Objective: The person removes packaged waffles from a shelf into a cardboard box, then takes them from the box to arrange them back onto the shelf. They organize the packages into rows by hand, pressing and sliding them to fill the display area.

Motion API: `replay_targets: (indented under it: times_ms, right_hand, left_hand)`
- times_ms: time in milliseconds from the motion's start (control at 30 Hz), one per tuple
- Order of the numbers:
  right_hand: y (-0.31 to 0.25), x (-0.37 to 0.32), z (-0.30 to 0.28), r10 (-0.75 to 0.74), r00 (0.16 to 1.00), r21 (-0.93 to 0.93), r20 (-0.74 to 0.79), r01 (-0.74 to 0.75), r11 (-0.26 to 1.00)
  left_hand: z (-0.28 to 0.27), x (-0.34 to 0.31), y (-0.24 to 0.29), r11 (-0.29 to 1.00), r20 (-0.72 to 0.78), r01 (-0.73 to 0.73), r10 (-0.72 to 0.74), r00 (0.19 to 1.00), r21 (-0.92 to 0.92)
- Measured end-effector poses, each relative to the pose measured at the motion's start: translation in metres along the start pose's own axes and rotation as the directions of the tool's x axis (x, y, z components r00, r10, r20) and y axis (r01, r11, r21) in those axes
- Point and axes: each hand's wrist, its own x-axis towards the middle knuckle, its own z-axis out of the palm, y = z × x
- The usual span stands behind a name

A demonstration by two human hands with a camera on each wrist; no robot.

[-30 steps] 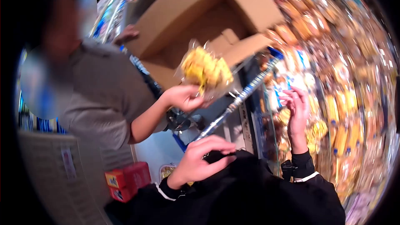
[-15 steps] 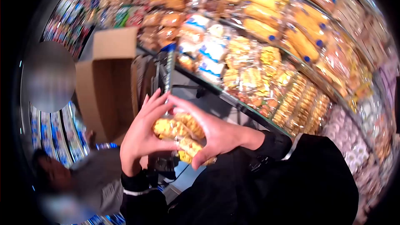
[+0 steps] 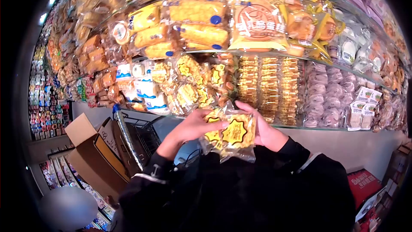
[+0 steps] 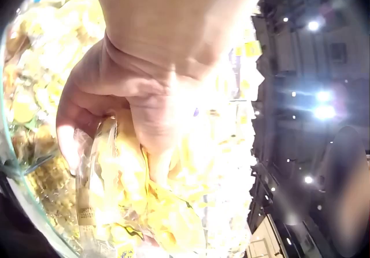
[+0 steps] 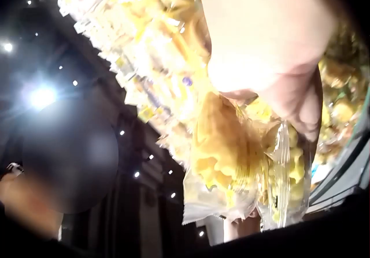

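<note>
Two clear packets of yellow snacks with star-shaped yellow labels [image 3: 235, 132] are held together in front of the black-sleeved body in the head view. My left hand [image 3: 189, 128] grips them from the left, its thumb lying across the front. At their right side my right hand [image 3: 267, 131] holds the edge, fingers partly behind the wrapping. The left wrist view shows the left hand [image 4: 150, 96] curled round the crinkled packet [image 4: 173, 223]. In the right wrist view the right hand [image 5: 272, 67] is against the packets [image 5: 228, 154], its fingertips partly hidden.
Shelves of wrapped bread and cakes [image 3: 257, 23] rise ahead, with similar yellow packets [image 3: 186, 94] on the lower shelf. A cart with a blue-ended handle [image 3: 128, 139] and an open cardboard box [image 3: 96, 167] stand at left. A red box [image 3: 364, 185] is at right.
The view has swung right to face the shelves. The packets, handed out by another person earlier, are now in both my hands and turned with their labels up.
</note>
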Motion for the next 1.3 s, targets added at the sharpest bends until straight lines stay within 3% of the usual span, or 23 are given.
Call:
replay_targets:
  times_ms: [33, 67, 133, 200, 267, 300, 333, 400, 467, 533, 567, 633, 667, 767, 800, 867, 900, 933, 1000, 1100, 1167, 1233, 1300]
  right_hand:
    - [-0.002, -0.024, 0.007, -0.17, 0.982, -0.115, -0.076, 0.161, 0.98]
    - [-0.011, -0.018, -0.03, -0.154, 0.986, -0.033, -0.069, 0.152, 0.988]
    - [-0.019, -0.034, -0.052, -0.308, 0.951, 0.058, -0.035, 0.31, 0.949]
    - [-0.031, -0.05, -0.076, -0.357, 0.926, -0.069, -0.124, 0.351, 0.934]
    - [-0.035, -0.063, -0.083, -0.483, 0.86, -0.339, -0.166, 0.41, 0.847]
    - [-0.038, -0.072, -0.082, -0.522, 0.808, -0.468, -0.272, 0.363, 0.806]
    - [-0.04, -0.074, -0.086, -0.524, 0.804, -0.472, -0.281, 0.36, 0.805]
    - [-0.045, -0.07, -0.099, -0.658, 0.695, -0.666, -0.29, 0.347, 0.66]
    - [-0.049, -0.07, -0.093, -0.799, 0.532, -0.718, -0.279, 0.438, 0.542]
    - [-0.054, -0.073, -0.101, -0.847, 0.395, -0.639, -0.356, 0.558, 0.529]
    - [-0.053, -0.079, -0.101, -0.851, 0.382, -0.65, -0.361, 0.551, 0.523]
    - [-0.047, -0.09, -0.094, -0.779, 0.399, -0.362, -0.484, 0.719, 0.593]
    - [-0.043, -0.092, -0.091, -0.782, 0.389, -0.38, -0.486, 0.712, 0.59]
    - [-0.031, -0.089, -0.1, -0.733, 0.535, -0.252, -0.42, 0.707, 0.661]
    - [-0.031, -0.087, -0.106, -0.725, 0.54, -0.26, -0.428, 0.694, 0.671]
    - [-0.043, -0.069, -0.101, -0.653, 0.623, -0.054, -0.43, 0.704, 0.708]
    - [-0.053, -0.059, -0.111, -0.645, 0.644, -0.102, -0.411, 0.671, 0.735]
    - [-0.065, -0.047, -0.113, -0.62, 0.637, -0.126, -0.458, 0.644, 0.754]
    - [-0.089, -0.013, -0.108, -0.575, 0.637, -0.116, -0.514, 0.613, 0.782]
    - [-0.128, 0.039, -0.106, -0.577, 0.6, -0.335, -0.554, 0.474, 0.814]
    - [-0.148, 0.066, -0.114, -0.672, 0.616, -0.427, -0.412, 0.52, 0.739]
    - [-0.158, 0.085, -0.124, -0.717, 0.62, -0.458, -0.318, 0.561, 0.689]
    - [-0.167, 0.097, -0.152, -0.818, 0.575, -0.736, 0.011, 0.558, 0.382]
  left_hand:
    - [0.008, 0.022, -0.011, 1.0, 0.009, 0.018, -0.018, 1.0, -0.013]
    - [0.016, 0.042, -0.021, 0.999, 0.017, 0.037, -0.037, 0.999, -0.029]
    - [0.035, 0.077, -0.038, 0.986, 0.052, 0.071, -0.064, 0.997, -0.149]
    - [0.054, 0.102, -0.053, 0.963, -0.017, 0.062, -0.068, 0.998, -0.263]
    - [0.065, 0.116, -0.051, 0.986, -0.118, -0.031, 0.012, 0.993, -0.162]
    - [0.07, 0.121, -0.052, 0.984, -0.117, -0.057, 0.037, 0.992, -0.17]
    - [0.073, 0.127, -0.054, 0.98, -0.116, -0.083, 0.062, 0.991, -0.178]
    - [0.076, 0.139, -0.066, 0.986, -0.136, -0.081, 0.061, 0.989, -0.146]
    - [0.075, 0.147, -0.068, 0.942, -0.117, -0.145, 0.114, 0.987, -0.304]
    - [0.077, 0.154, -0.074, 0.916, -0.167, -0.215, 0.167, 0.972, -0.338]
    - [0.075, 0.159, -0.082, 0.936, -0.214, -0.219, 0.162, 0.963, -0.277]
    - [0.074, 0.167, -0.089, 0.949, -0.265, -0.21, 0.145, 0.953, -0.236]
    - [0.073, 0.169, -0.092, 0.943, -0.259, -0.215, 0.147, 0.954, -0.254]
    - [0.07, 0.165, -0.096, 0.98, -0.215, -0.168, 0.141, 0.966, -0.11]
    - [0.071, 0.165, -0.1, 0.979, -0.219, -0.161, 0.13, 0.967, -0.127]
    - [0.074, 0.169, -0.113, 0.99, -0.181, -0.111, 0.094, 0.979, -0.087]
    - [0.08, 0.175, -0.127, 0.985, -0.24, -0.17, 0.169, 0.956, 0.014]
    - [0.081, 0.192, -0.15, 0.973, -0.147, -0.217, 0.204, 0.968, -0.084]
    - [0.072, 0.167, -0.117, 0.99, -0.094, -0.134, 0.129, 0.987, -0.051]
    - [0.066, 0.157, -0.105, 0.935, -0.214, -0.238, 0.298, 0.93, 0.264]
    - [0.063, 0.146, -0.092, 0.857, -0.241, -0.251, 0.387, 0.89, 0.45]
    - [0.065, 0.134, -0.081, 0.838, -0.248, -0.182, 0.349, 0.904, 0.515]
    - [0.07, 0.133, -0.077, 0.735, -0.228, -0.116, 0.35, 0.909, 0.668]
